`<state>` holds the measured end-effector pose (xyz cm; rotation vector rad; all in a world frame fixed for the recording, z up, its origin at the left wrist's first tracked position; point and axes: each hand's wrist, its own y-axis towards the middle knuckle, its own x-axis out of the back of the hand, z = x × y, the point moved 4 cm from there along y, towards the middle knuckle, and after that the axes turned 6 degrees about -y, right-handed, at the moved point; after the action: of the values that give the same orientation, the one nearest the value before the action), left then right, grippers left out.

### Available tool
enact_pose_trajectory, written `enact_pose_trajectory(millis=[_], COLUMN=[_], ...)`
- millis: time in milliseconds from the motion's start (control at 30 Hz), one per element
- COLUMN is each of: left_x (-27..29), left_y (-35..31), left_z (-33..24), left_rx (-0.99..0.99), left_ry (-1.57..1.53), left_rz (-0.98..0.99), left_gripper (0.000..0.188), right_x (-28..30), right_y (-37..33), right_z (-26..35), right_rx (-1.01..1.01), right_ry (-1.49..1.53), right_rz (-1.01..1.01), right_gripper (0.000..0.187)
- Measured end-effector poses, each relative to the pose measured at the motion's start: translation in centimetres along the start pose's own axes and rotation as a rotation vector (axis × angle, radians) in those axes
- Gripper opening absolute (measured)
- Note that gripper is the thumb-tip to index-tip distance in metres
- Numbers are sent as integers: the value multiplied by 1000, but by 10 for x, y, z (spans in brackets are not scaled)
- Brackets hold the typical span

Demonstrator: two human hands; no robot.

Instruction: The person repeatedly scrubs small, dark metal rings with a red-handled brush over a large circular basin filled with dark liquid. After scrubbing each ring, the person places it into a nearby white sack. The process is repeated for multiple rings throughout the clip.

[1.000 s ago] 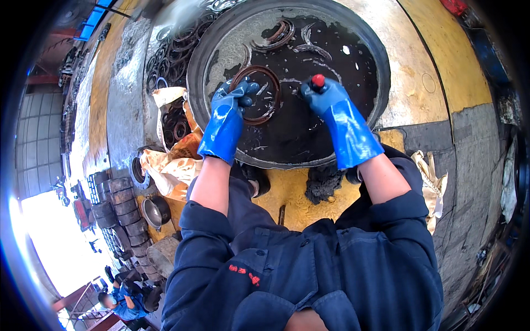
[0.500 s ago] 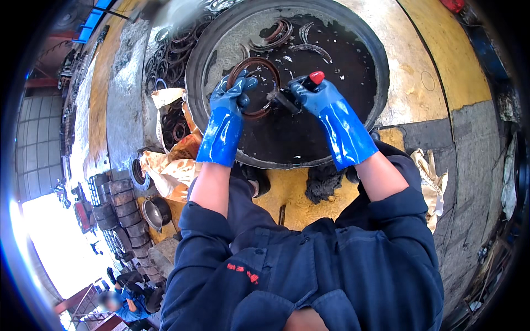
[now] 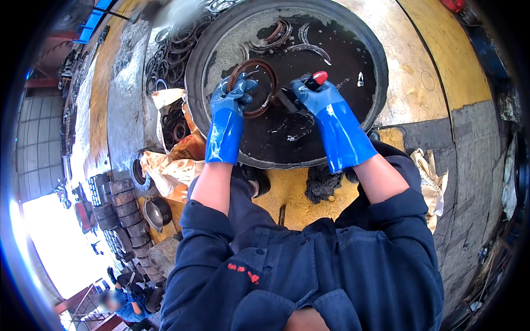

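A brown seal-like ring (image 3: 266, 62) stands tilted over a large round basin (image 3: 193, 71) of dark liquid. My left hand (image 3: 234, 95), in a blue rubber glove, is closed around its left side. My right hand (image 3: 319, 96), gloved the same way, grips a dark brush (image 3: 288, 100) with a red handle end. The brush's head meets the ring's lower right side; its bristles are too dark to make out. Several more rings (image 3: 281, 34) and curved pieces lie partly sunk at the basin's far side.
Many dark rings (image 3: 174, 55) are heaped left of the basin. Near them lie a torn paper sack (image 3: 174, 171), a metal bowl (image 3: 157, 214) and stacked dark cylinders (image 3: 126, 212). Another crumpled sack (image 3: 430, 185) is at right. A person in blue (image 3: 130, 309) is at lower left.
The brush has shifted slightly along the ring's lower right side. Fresh ripples or splashes show in the liquid below it. My left hand holds the ring in nearly the same place.
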<state>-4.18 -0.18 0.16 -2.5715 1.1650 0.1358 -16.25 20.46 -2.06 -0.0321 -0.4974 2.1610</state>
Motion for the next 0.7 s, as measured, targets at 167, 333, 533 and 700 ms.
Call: enact_pose_trajectory(millis=[167,333,533,700], left_x=[-15,-13,-18,-22], left_y=[-5,-3,-6,-6], left_z=[1,8,6,5], left_rx=[-5,31,36,82], left_ry=[0,-60,-27,54], left_rz=[58,65,76,75], left_gripper=[30,29,27,27], right_x=[-33,-20,-13,-9], right_y=[-3,-17,-36,-15], right_z=[-11,10,46,18], right_rx=[0,253,973,468], right_ry=[463,-347,-818,-506], right_rz=[133,-35,-217,-41], right_gripper=[28,22,41,29])
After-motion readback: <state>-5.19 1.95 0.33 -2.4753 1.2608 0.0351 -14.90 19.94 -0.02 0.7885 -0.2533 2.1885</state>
